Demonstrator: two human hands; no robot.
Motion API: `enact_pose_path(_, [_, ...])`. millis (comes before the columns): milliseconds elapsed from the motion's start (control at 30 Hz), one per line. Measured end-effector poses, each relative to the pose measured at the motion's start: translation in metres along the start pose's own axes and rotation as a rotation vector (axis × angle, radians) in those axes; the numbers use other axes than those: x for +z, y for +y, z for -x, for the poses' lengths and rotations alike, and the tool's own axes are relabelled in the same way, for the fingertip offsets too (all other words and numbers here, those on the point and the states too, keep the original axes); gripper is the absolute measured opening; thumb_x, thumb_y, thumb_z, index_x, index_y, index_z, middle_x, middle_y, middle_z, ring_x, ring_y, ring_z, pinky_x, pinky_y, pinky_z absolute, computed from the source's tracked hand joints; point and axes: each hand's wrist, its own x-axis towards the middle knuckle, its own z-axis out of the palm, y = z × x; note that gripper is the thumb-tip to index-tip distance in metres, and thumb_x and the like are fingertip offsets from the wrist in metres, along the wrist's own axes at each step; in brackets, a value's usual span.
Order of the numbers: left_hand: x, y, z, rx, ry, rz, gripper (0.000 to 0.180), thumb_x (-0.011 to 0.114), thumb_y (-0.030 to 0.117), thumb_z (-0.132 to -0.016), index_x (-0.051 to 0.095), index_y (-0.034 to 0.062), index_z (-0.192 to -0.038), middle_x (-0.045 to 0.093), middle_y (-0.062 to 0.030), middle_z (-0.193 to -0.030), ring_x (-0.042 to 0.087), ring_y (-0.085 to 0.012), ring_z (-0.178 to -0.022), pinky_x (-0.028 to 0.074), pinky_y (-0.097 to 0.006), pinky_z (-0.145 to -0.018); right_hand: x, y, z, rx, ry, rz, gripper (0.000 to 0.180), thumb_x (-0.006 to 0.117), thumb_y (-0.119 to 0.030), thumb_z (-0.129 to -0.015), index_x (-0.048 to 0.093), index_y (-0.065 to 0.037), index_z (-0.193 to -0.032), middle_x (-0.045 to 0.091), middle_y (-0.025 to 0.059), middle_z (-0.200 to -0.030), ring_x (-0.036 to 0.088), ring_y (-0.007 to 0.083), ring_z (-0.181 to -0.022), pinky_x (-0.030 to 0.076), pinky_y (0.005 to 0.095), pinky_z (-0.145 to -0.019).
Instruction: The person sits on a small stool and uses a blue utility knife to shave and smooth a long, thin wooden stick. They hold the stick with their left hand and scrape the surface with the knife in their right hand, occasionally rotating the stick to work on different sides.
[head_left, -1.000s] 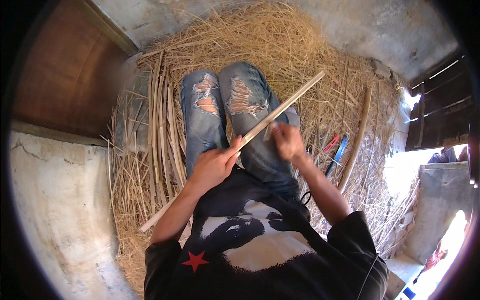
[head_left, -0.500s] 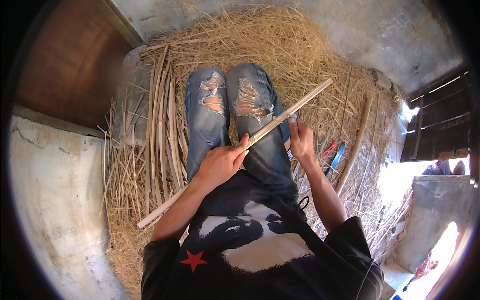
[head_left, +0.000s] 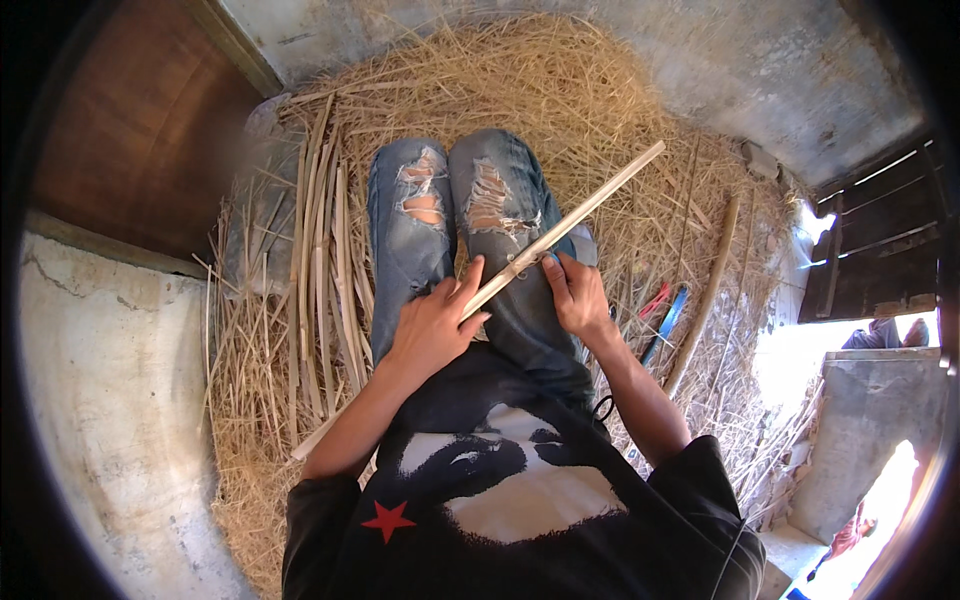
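A long pale bamboo strip [head_left: 590, 203] slants across my lap, its far end up to the right and its near end passing under my left forearm. My left hand [head_left: 437, 322] is closed around the strip, its thumb and index finger lying along the sides. Beside the strip, over my right thigh, my right hand [head_left: 580, 297] is curled with its thumb against the strip's edge. A small bluish bit shows at that thumb; what the fist holds is mostly hidden. My knees in torn jeans [head_left: 408, 240] lie beneath the strip.
Several split strips [head_left: 322, 250] lie in a bundle left of my legs. Straw-like shavings [head_left: 540, 75] cover the floor. To the right lie a blue-and-black tool [head_left: 668, 318], a red-handled tool [head_left: 655, 298] and a round pole [head_left: 712, 285]. Walls [head_left: 110, 380] stand close around.
My right hand has moved left and slightly down along the strip, nearer my left hand. The strip's near end has drawn up toward my left forearm.
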Motion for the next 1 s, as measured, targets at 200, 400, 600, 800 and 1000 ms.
enact_pose_path(200, [-0.015,-0.015,0.040,0.042,-0.109,-0.242,0.052,0.071,0.022,-0.094,0.058,0.0181,-0.145,0.058,-0.0075,-0.071,0.061,-0.0281,-0.057,0.051,-0.041,-0.054,-0.001,-0.001,-0.006,0.098,0.044,-0.010,0.041,0.052,-0.034,-0.104,0.059,0.000,-0.083,0.060,0.0299,-0.071,0.058,0.0548,-0.076,0.043,0.0563,-0.064])
enact_pose_path(400, [-0.013,-0.015,0.027,0.029,-0.151,-0.050,0.049,0.068,0.020,-0.097,0.058,0.0152,-0.144,0.060,-0.0114,-0.071,0.063,-0.0324,-0.059,0.051,-0.045,-0.057,-0.012,0.015,-0.024,0.122,0.251,-0.070,0.050,0.050,-0.041,-0.106,0.063,0.004,-0.090,0.055,0.0238,-0.063,0.058,0.0359,-0.057,0.043,0.0468,-0.058])
enact_pose_path(600, [-0.004,-0.017,0.011,-0.043,-0.205,0.222,0.042,0.064,0.017,-0.100,0.059,0.0063,-0.141,0.065,-0.0183,-0.075,0.065,-0.0363,-0.065,0.049,-0.043,-0.060,0.006,0.000,-0.003,-0.017,0.090,0.112,0.041,0.051,-0.035,-0.106,0.064,0.002,-0.090,0.060,0.0245,-0.065,0.061,0.0464,-0.064,0.046,0.0511,-0.061])
enact_pose_path(800, [-0.008,-0.012,0.000,-0.126,-0.266,0.394,0.040,0.062,0.021,-0.102,0.060,0.0067,-0.140,0.064,-0.0223,-0.077,0.062,-0.0387,-0.063,0.048,-0.044,-0.060,-0.018,0.018,-0.029,0.083,0.195,-0.001,0.045,0.052,-0.036,-0.105,0.061,0.003,-0.086,0.055,0.0252,-0.061,0.056,0.0440,-0.057,0.042,0.0493,-0.057])
enact_pose_path(1000, [-0.011,-0.023,0.001,-0.128,-0.294,0.466,0.038,0.061,0.018,-0.102,0.061,0.0040,-0.138,0.048,-0.0256,-0.070,0.045,-0.0352,-0.053,0.043,-0.039,-0.055,-0.013,0.022,-0.024,0.097,0.243,-0.017,0.057,0.048,-0.047,-0.107,0.068,0.005,-0.095,0.048,0.0139,-0.057,0.046,0.0208,-0.054,0.038,0.0404,-0.053])
